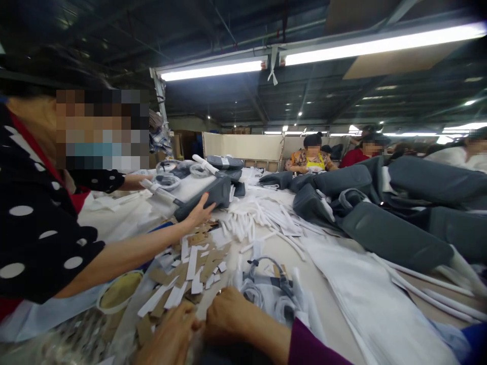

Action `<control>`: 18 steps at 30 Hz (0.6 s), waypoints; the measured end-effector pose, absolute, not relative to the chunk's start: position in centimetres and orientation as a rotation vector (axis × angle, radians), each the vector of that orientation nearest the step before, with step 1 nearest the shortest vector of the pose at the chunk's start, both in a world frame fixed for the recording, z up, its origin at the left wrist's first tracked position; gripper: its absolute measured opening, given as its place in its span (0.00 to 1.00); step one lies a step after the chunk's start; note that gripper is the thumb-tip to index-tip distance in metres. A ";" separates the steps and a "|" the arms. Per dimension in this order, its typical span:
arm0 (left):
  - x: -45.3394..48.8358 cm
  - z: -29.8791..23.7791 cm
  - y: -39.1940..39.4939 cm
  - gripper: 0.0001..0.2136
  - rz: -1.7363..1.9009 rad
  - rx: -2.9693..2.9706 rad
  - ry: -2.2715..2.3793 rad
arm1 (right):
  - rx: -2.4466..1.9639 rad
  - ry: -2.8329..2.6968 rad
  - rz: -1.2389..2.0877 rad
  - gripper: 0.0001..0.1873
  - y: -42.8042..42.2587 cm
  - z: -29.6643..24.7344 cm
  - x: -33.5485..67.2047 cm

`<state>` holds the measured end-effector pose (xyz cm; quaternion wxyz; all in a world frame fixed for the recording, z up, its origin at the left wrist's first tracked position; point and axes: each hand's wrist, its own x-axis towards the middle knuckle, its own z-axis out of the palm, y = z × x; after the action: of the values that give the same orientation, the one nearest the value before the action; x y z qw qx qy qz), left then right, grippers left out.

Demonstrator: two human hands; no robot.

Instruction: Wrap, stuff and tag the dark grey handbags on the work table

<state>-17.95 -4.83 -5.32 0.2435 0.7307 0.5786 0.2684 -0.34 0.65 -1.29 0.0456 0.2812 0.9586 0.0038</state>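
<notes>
At the bottom of the view my right hand is closed in a fist, its knuckles up. Close beside it is my left hand, blurred, with its fingers curled and pressed together. Whatever the two hands grip between them is hidden. A dark piece shows below them, mostly cut off by the frame edge. Just beyond my right hand lie coiled grey cables in clear plastic wrapping. Scattered white and brown paper strips lie past my left hand.
At left a co-worker in a polka-dot top reaches over the table and handles a dark grey padded piece. More grey pieces pile up at right. White tubes, a white sheet and a round container are nearby.
</notes>
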 end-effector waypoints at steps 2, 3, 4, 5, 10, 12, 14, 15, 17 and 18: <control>-16.9 -1.9 -0.9 0.16 0.600 2.223 1.766 | 0.886 2.975 0.031 0.20 0.7 -1.6 -0.4; -16.1 -0.5 1.6 0.16 0.512 2.304 1.858 | 0.904 3.008 0.042 0.19 0.7 -1.9 -0.4; -15.1 0.6 4.5 0.15 0.381 2.385 1.919 | 0.909 3.030 0.054 0.19 0.8 -2.2 -0.4; -14.1 1.3 7.5 0.13 0.349 2.420 1.938 | 0.898 3.041 0.062 0.19 0.8 -2.4 -0.3; -11.0 0.6 20.8 0.12 0.240 2.551 2.058 | 0.810 3.155 0.236 0.16 0.9 -4.0 0.3; -10.6 -0.5 24.2 0.13 0.210 2.576 2.106 | 0.808 3.201 0.296 0.16 0.9 -4.6 0.2; -10.6 -1.5 26.5 0.13 0.186 2.610 2.139 | 0.865 3.157 0.285 0.17 0.9 -5.3 -0.2; -10.6 -1.9 27.4 0.12 0.172 2.628 2.148 | 0.907 3.113 0.269 0.18 1.1 -5.6 -0.6; -10.7 -2.6 28.7 0.10 0.124 2.665 2.139 | 0.980 3.025 0.238 0.20 1.4 -6.4 -1.2; -10.8 -2.8 29.2 0.10 0.096 2.691 2.111 | 0.999 2.995 0.223 0.20 1.7 -6.8 -1.4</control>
<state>-10.79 29.17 -2.81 -0.1396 0.7789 0.6108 0.0279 -1.45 1.68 -6.75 -0.0118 0.3158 0.9461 0.0705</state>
